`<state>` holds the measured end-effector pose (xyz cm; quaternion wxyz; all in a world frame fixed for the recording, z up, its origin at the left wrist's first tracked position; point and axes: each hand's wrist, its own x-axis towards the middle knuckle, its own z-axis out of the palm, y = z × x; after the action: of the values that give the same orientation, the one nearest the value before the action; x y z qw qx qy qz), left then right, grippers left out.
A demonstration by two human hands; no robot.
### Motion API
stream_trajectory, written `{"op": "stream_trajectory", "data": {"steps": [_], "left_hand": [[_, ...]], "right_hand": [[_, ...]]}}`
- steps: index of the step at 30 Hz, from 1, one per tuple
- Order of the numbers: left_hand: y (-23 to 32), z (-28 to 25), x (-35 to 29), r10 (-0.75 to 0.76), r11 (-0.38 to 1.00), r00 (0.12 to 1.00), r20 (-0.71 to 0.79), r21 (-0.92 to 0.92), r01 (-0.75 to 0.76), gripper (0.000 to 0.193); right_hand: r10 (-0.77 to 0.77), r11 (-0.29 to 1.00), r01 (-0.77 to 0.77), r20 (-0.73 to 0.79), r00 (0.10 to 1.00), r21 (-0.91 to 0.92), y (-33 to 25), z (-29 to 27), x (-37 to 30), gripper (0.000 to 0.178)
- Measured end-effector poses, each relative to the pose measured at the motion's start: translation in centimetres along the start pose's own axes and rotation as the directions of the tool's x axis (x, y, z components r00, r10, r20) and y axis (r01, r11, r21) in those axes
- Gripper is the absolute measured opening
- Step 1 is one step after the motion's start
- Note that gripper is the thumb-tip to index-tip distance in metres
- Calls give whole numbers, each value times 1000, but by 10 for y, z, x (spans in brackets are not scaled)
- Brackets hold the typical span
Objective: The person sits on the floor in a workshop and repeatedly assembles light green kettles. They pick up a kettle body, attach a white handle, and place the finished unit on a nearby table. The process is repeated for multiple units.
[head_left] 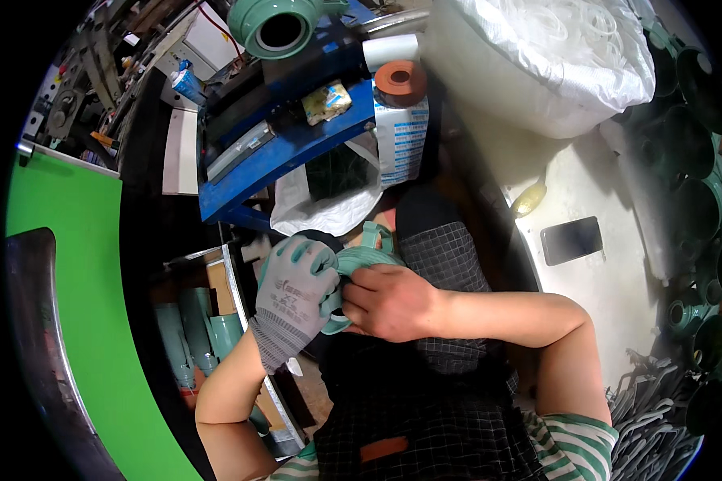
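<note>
Above my lap, both hands work on one green plastic part [368, 255], rounded, with a small loop standing up at its far side. My left hand [296, 280], in a pale grey knit glove with green coating, has its fingers curled round the part's left side. My bare right hand [395, 302] grips it from the right, fingers bent inward. The hands hide most of the part, so I cannot tell what it belongs to. A lower green piece of it shows between the hands.
Ahead stands a blue bench [241, 183] with an orange-brown tape roll [401, 82], a label sheet [401, 144] and a green round housing [274, 28]. A white sack [537, 72] of clear plastic rings is at far right. A phone [571, 240] lies on the white surface below.
</note>
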<state>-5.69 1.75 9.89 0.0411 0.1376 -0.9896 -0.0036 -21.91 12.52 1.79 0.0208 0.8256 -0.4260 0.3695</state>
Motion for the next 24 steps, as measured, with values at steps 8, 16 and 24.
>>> {"op": "stream_trajectory", "data": {"steps": [8, 16, 24], "left_hand": [[-34, 10, 7, -1, 865, 993, -119, -498, -59, 25], [-82, 140, 219, -213, 905, 924, -316, -420, 65, 39], [-86, 219, 269, -325, 927, 794, -514, -338, 162, 28]], "right_hand": [[777, 490, -381, -195, 599, 784, 81, 5, -37, 43], [970, -122, -43, 128, 207, 992, 313, 59, -78, 49], [975, -32, -24, 37, 218, 999, 321, 73, -76, 18]]}}
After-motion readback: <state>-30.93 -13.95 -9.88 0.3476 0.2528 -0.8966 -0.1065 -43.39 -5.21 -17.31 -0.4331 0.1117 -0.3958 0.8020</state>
